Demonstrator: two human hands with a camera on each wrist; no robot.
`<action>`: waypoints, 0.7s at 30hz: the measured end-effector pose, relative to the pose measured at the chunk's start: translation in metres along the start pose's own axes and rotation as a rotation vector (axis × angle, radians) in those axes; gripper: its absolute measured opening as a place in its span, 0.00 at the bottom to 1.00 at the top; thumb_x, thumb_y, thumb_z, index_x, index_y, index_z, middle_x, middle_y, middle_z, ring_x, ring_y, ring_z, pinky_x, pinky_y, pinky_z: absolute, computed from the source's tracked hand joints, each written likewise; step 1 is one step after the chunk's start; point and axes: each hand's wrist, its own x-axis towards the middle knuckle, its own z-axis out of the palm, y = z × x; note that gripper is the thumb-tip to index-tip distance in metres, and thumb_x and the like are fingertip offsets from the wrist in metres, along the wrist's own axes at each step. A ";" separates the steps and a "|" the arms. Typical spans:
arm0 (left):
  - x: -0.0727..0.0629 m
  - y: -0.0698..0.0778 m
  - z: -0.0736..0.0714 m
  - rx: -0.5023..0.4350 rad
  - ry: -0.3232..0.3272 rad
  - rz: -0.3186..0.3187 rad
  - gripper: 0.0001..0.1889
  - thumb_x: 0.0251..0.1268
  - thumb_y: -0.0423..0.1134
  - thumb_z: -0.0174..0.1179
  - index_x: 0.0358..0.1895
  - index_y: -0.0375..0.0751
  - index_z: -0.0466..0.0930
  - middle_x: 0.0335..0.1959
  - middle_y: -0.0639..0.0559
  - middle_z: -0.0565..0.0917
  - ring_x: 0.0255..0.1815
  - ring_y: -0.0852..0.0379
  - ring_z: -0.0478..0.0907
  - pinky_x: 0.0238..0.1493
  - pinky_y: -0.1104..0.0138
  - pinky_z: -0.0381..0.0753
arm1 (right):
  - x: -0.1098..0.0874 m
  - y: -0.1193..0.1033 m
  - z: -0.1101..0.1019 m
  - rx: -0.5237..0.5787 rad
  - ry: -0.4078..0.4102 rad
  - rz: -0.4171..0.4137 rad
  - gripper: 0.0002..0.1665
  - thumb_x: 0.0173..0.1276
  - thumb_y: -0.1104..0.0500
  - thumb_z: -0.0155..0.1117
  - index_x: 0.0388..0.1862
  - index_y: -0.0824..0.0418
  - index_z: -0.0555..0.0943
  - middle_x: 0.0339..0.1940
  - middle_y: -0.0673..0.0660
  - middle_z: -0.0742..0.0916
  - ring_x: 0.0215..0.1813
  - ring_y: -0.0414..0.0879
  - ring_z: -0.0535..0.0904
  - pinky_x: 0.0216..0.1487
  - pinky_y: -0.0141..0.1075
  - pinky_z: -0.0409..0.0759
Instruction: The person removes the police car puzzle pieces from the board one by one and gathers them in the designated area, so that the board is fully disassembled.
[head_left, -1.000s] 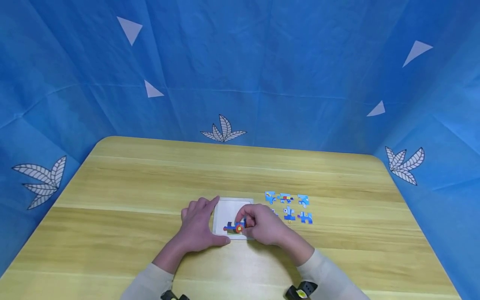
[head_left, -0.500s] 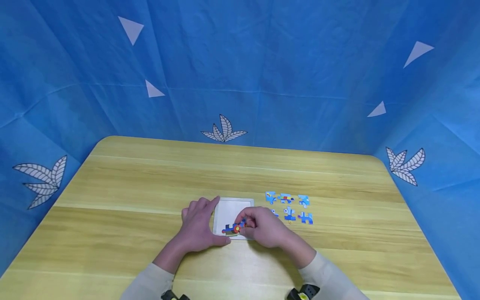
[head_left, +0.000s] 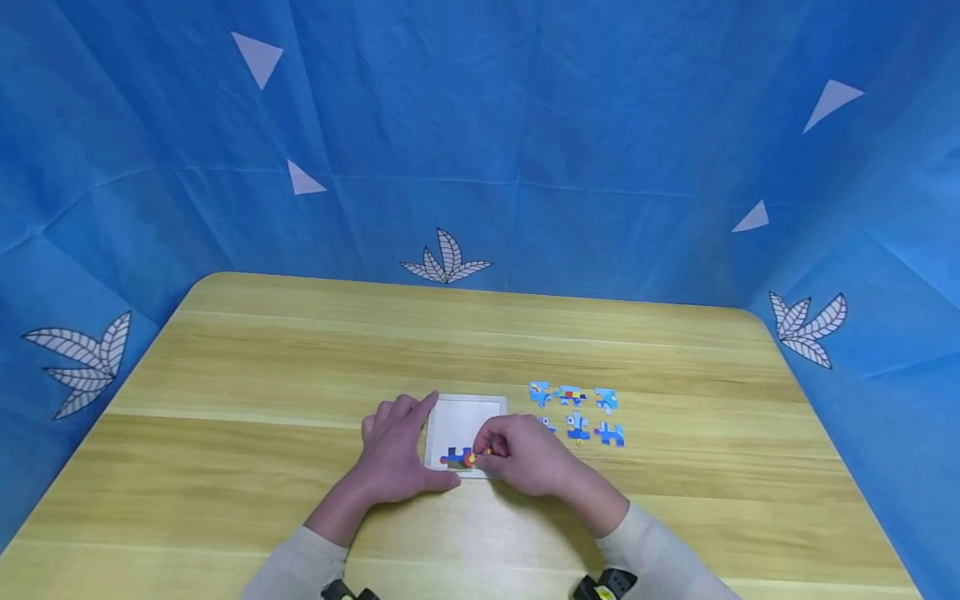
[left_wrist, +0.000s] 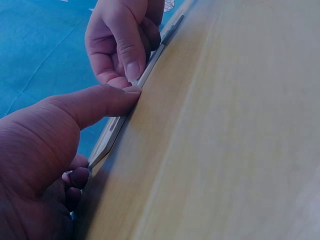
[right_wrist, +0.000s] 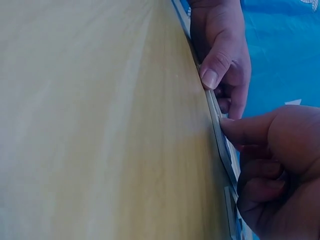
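A white square puzzle tray (head_left: 466, 408) lies flat in front of me. My left hand (head_left: 396, 454) grips its left side, with the index finger by the far left corner and the thumb along the near edge. My right hand (head_left: 528, 454) is over the tray's near right part, pinching a small red and yellow puzzle piece between thumb and index finger, mostly hidden by the fingers. Against it lies a blue puzzle piece (head_left: 456, 458) with a red tip, near the tray's front edge. In the left wrist view, the left thumb (left_wrist: 107, 102) presses the tray's edge.
Several loose puzzle pieces (head_left: 578, 427) lie in two rows right of the tray, one partly covered by the right hand. They sit on a wooden table (head_left: 315, 350). A blue curtain (head_left: 480, 125) with white shapes hangs behind its far edge.
The right hand has shifted the pieces slightly left and toward the tray's near edge, where they now lie lower and straighter. The left hand has stayed in place.
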 end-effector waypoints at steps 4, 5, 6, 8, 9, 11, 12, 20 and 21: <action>0.000 0.000 0.000 0.000 -0.004 -0.005 0.61 0.32 0.60 0.79 0.76 0.40 0.63 0.49 0.55 0.70 0.49 0.51 0.61 0.50 0.54 0.54 | 0.001 -0.001 0.002 -0.033 -0.001 -0.011 0.05 0.66 0.62 0.70 0.32 0.52 0.84 0.14 0.40 0.69 0.19 0.34 0.63 0.27 0.33 0.66; -0.001 0.000 -0.001 -0.001 -0.004 -0.005 0.61 0.32 0.60 0.79 0.76 0.39 0.63 0.49 0.55 0.70 0.49 0.51 0.61 0.50 0.54 0.54 | 0.001 0.000 0.003 -0.039 -0.001 -0.013 0.05 0.66 0.62 0.69 0.33 0.52 0.84 0.14 0.40 0.69 0.19 0.34 0.63 0.27 0.33 0.67; -0.001 0.000 -0.001 -0.001 -0.004 -0.006 0.61 0.33 0.60 0.79 0.76 0.39 0.63 0.49 0.54 0.70 0.49 0.51 0.62 0.50 0.54 0.54 | 0.001 0.000 0.004 -0.046 -0.002 -0.015 0.05 0.67 0.62 0.69 0.33 0.52 0.83 0.14 0.41 0.70 0.19 0.34 0.63 0.28 0.33 0.67; -0.001 0.000 -0.002 -0.002 -0.003 -0.005 0.61 0.33 0.60 0.79 0.76 0.39 0.63 0.49 0.54 0.70 0.49 0.51 0.62 0.50 0.54 0.55 | 0.001 0.000 0.005 -0.058 0.000 -0.018 0.05 0.68 0.62 0.68 0.33 0.52 0.83 0.14 0.41 0.71 0.19 0.34 0.64 0.28 0.33 0.68; -0.001 0.000 -0.002 -0.001 -0.004 -0.006 0.61 0.33 0.60 0.79 0.76 0.39 0.63 0.49 0.54 0.70 0.48 0.51 0.62 0.50 0.54 0.55 | 0.001 0.000 0.005 -0.061 0.002 -0.019 0.05 0.68 0.62 0.67 0.34 0.52 0.83 0.15 0.41 0.71 0.19 0.34 0.65 0.28 0.33 0.69; 0.000 0.000 -0.002 0.001 -0.003 -0.005 0.61 0.33 0.61 0.79 0.76 0.39 0.63 0.49 0.54 0.70 0.48 0.51 0.62 0.49 0.54 0.55 | 0.001 0.000 0.005 -0.066 0.011 -0.020 0.05 0.69 0.61 0.66 0.35 0.51 0.82 0.15 0.41 0.72 0.19 0.35 0.65 0.27 0.33 0.69; 0.000 0.000 -0.002 0.002 -0.003 -0.004 0.61 0.33 0.61 0.79 0.76 0.39 0.63 0.49 0.54 0.70 0.48 0.51 0.62 0.49 0.54 0.55 | 0.001 -0.001 0.005 -0.070 0.019 -0.021 0.04 0.70 0.61 0.66 0.35 0.51 0.82 0.15 0.41 0.72 0.19 0.35 0.64 0.26 0.33 0.68; 0.000 0.001 -0.002 0.005 -0.009 -0.003 0.61 0.32 0.61 0.79 0.76 0.39 0.63 0.48 0.54 0.70 0.47 0.51 0.61 0.49 0.55 0.55 | -0.008 0.000 0.000 -0.089 0.096 -0.002 0.05 0.71 0.61 0.65 0.35 0.51 0.81 0.14 0.41 0.68 0.17 0.34 0.61 0.24 0.34 0.65; 0.000 0.001 -0.002 0.005 -0.010 -0.004 0.61 0.32 0.61 0.79 0.76 0.39 0.63 0.48 0.54 0.70 0.48 0.51 0.61 0.49 0.55 0.55 | -0.010 0.000 -0.001 -0.083 0.102 0.004 0.05 0.71 0.61 0.65 0.35 0.51 0.81 0.14 0.41 0.68 0.17 0.34 0.61 0.23 0.33 0.65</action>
